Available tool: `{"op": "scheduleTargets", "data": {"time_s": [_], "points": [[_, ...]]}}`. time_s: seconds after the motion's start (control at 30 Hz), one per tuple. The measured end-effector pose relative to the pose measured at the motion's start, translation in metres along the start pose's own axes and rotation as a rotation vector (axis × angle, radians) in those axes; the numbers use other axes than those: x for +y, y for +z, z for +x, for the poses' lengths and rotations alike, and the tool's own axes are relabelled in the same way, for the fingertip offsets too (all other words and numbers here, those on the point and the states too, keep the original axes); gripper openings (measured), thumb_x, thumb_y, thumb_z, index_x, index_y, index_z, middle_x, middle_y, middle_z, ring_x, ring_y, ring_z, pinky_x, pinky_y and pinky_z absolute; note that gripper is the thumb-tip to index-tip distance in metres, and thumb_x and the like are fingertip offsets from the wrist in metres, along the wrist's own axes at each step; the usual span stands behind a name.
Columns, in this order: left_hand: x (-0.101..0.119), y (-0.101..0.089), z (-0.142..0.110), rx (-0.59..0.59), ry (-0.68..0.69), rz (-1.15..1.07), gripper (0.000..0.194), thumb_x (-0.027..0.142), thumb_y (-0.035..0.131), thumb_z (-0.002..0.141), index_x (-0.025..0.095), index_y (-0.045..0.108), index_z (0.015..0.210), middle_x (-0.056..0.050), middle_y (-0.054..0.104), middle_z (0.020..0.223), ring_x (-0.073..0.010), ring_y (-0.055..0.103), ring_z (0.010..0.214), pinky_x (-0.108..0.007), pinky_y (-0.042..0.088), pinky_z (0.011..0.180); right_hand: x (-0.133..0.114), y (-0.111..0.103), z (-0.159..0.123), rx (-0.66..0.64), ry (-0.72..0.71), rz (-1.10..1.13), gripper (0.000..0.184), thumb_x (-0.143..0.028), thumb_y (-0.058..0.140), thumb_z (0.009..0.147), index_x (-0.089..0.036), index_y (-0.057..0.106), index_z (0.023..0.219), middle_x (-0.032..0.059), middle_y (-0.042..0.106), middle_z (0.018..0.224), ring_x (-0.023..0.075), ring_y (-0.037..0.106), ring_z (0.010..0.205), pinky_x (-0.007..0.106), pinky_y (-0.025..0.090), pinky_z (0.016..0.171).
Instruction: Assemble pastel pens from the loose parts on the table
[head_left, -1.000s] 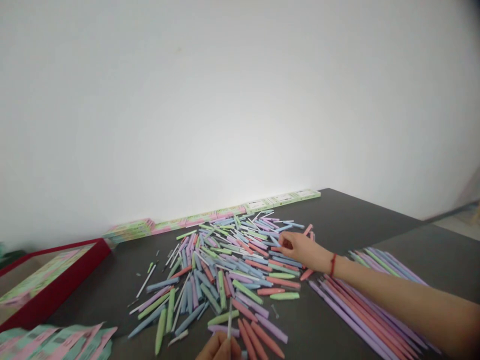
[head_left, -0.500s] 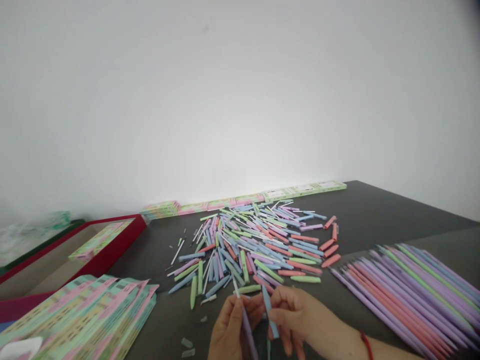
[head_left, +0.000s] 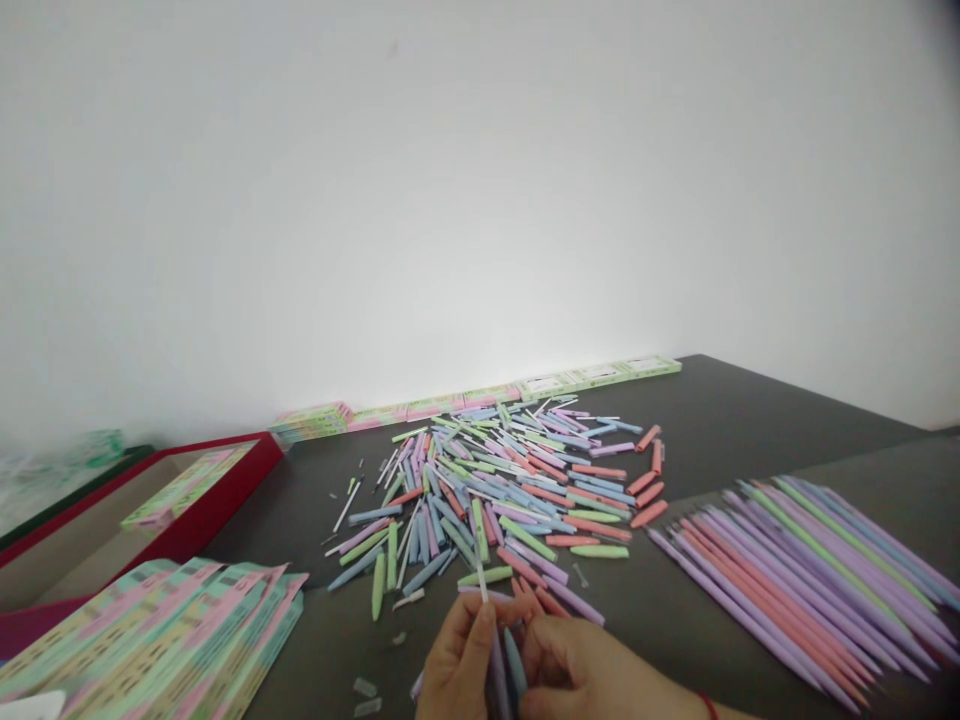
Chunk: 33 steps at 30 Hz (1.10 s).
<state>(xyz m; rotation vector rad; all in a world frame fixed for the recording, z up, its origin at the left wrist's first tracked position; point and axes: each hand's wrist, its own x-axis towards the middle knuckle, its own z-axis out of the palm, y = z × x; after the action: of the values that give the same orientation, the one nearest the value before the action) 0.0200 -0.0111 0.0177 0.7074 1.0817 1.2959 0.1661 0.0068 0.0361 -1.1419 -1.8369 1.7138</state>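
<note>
My left hand [head_left: 456, 660] is closed around a purple pen barrel [head_left: 496, 682], and a white pen refill [head_left: 481, 575] sticks up past the thumb. Close against it, my right hand [head_left: 581, 665] pinches a blue pen piece [head_left: 515, 660] beside the purple barrel. The lower ends of both pieces run out of view or behind the fingers. Just beyond my hands spreads a loose heap of pen parts [head_left: 480, 480] in blue, purple, green and red, with white refills mixed in. A purple pen piece [head_left: 574, 598] lies beyond my right hand.
Long pens [head_left: 795, 590] lie in a row on the dark table [head_left: 720, 420] at right. Fanned printed cartons [head_left: 172, 630] lie at front left, near a red-edged box [head_left: 240, 490]. Flat packs [head_left: 495, 395] line the wall. Small clear bits [head_left: 366, 687] lie left of my hands.
My right hand has come in closer to my left, and the blue piece has swung down beside the purple barrel. The view has shifted slightly.
</note>
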Motion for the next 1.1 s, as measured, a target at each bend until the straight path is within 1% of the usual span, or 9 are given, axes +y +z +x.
{"op": "scheduleTargets", "data": {"time_s": [0.13,0.27,0.4,0.47,0.57,0.67,0.8,0.87,1.1], "points": [[0.006,0.0,0.0,0.021,-0.018,-0.007,0.034,0.049,0.075,0.064,0.018,0.062,0.069,-0.007,0.073,0.081,-0.0238,0.067,0.084,-0.032,0.049,0.079,-0.007,-0.022,-0.031,0.049,0.054,-0.262,0.012,-0.015,0.061,0.065,-0.019,0.051,0.064,-0.0075,0.046,0.054,0.0078,0.041,0.051,0.02,0.024,0.045],[0.017,0.003,-0.002,0.03,-0.066,0.067,0.034,0.051,0.073,0.065,0.019,0.061,0.07,-0.009,0.075,0.086,-0.0258,0.067,0.091,-0.034,0.049,0.079,-0.011,-0.044,-0.051,0.231,0.028,-0.601,0.011,-0.03,0.062,0.074,-0.02,0.056,0.071,-0.0026,0.06,0.065,0.0128,0.05,0.056,0.024,0.027,0.051],[0.027,0.005,0.0,-0.014,-0.16,0.107,0.034,0.051,0.072,0.067,0.019,0.059,0.073,-0.009,0.075,0.088,-0.0247,0.067,0.095,-0.03,0.049,0.074,-0.009,-0.053,-0.036,0.398,-0.06,-0.785,0.01,-0.027,0.051,0.082,-0.02,0.055,0.076,0.0023,0.064,0.073,0.0171,0.055,0.066,0.027,0.03,0.057],[0.028,0.004,0.002,-0.029,-0.168,0.129,0.035,0.051,0.071,0.068,0.019,0.058,0.075,-0.009,0.075,0.089,-0.0237,0.068,0.092,-0.029,0.049,0.071,-0.005,-0.053,-0.023,0.399,-0.07,-0.828,0.004,-0.023,0.052,0.079,-0.02,0.056,0.078,0.0038,0.064,0.076,0.0181,0.056,0.068,0.027,0.03,0.058],[0.025,0.002,0.004,0.002,-0.132,0.148,0.036,0.052,0.07,0.069,0.019,0.057,0.076,-0.01,0.076,0.088,-0.0228,0.07,0.082,-0.025,0.047,0.058,-0.002,-0.051,-0.011,0.397,-0.044,-0.882,0.009,-0.02,0.054,0.073,-0.018,0.057,0.081,0.0071,0.065,0.079,0.019,0.056,0.069,0.027,0.029,0.057],[0.018,0.002,0.005,0.064,-0.105,0.129,0.036,0.051,0.071,0.068,0.019,0.057,0.076,-0.011,0.076,0.085,-0.0224,0.07,0.075,-0.023,0.044,0.049,-0.008,-0.049,-0.01,0.379,-0.052,-0.707,0.005,-0.021,0.053,0.073,-0.018,0.056,0.075,0.0031,0.061,0.069,0.0147,0.051,0.06,0.025,0.028,0.052],[0.008,0.009,0.007,0.066,-0.103,-0.007,0.033,0.047,0.073,0.066,0.019,0.059,0.075,-0.011,0.075,0.088,-0.0248,0.07,0.082,-0.028,0.051,0.061,-0.027,-0.044,-0.017,0.054,0.094,-0.054,0.008,-0.021,0.047,0.075,-0.02,0.052,0.07,-0.0077,0.044,0.05,0.0069,0.033,0.038,0.019,0.023,0.037],[0.005,0.015,0.007,0.063,-0.099,-0.052,0.034,0.047,0.075,0.063,0.019,0.061,0.077,-0.01,0.075,0.087,-0.0266,0.069,0.087,-0.031,0.053,0.07,-0.034,-0.039,-0.018,-0.051,0.175,0.134,0.008,-0.018,0.046,0.072,-0.02,0.05,0.066,-0.0089,0.042,0.047,0.0051,0.029,0.034,0.017,0.021,0.032],[0.007,0.029,0.004,0.091,-0.05,0.084,0.028,0.043,0.073,0.065,0.018,0.065,0.077,-0.009,0.076,0.087,-0.0275,0.069,0.09,-0.031,0.054,0.078,-0.029,-0.027,-0.009,-0.075,0.255,0.238,0.013,-0.016,0.047,0.07,-0.018,0.049,0.058,-0.0074,0.045,0.046,0.0038,0.034,0.032,0.014,0.023,0.03]]}}
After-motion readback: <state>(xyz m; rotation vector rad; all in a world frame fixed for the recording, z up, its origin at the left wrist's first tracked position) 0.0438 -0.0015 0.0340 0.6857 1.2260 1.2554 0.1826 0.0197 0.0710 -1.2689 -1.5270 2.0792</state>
